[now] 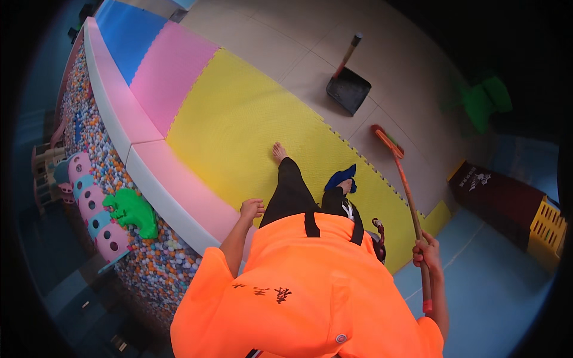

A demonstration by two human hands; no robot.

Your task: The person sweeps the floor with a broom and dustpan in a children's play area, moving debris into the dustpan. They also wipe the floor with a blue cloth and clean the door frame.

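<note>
My right hand is wrapped round the long orange-brown handle of a broom. The broom slants away from me, with its reddish head low over the tiled floor beside the mat's edge. My left hand hangs beside my left thigh, its fingers loosely bent and holding nothing. Farther off, a black dustpan rests on the tiles, its handle pointing away. A blue cloth-like thing lies by my right foot, partly hidden by it. I stand barefoot on the yellow foam mat.
Along the left runs a padded pink-and-white wall around a ball pit with a green animal-shaped toy. Pink and blue mats continue far left. On the right stand a green chair, a dark red covered box and a yellow crate.
</note>
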